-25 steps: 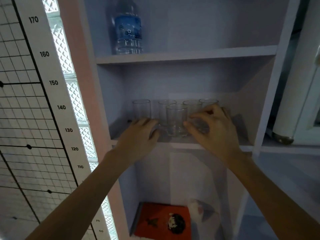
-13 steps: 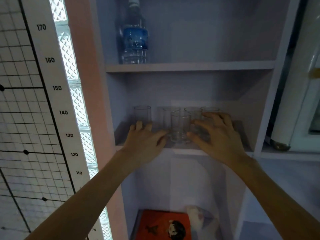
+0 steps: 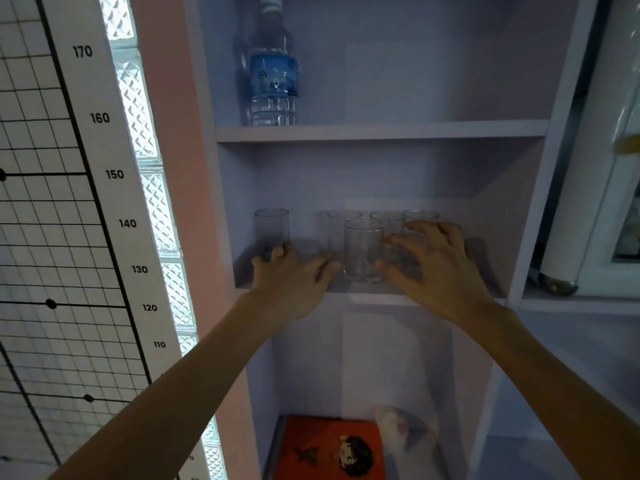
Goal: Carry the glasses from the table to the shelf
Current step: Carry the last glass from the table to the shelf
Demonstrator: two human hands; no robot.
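Both of your hands sit at the front edge of the shelf (image 3: 367, 292), fingers loosely spread and holding nothing. Your left hand (image 3: 291, 282) rests palm down, its thumb tip just beside the base of the front glass (image 3: 363, 251). Your right hand (image 3: 436, 268) curves on the other side, thumb near that glass's base.

This looks like the letting-go stage: draw both hands straight back toward you and keep your thumbs from brushing the front glass, since it stands closest to the edge.

Behind your right fingertips (image 3: 393, 240) three more glasses (image 3: 386, 225) stand in a row, close together; a nudge could knock one against the next. Beyond your left fingers one glass (image 3: 272, 226) stands apart.

Farther up, a water bottle (image 3: 273, 74) stands on the shelf above, clear of your path.
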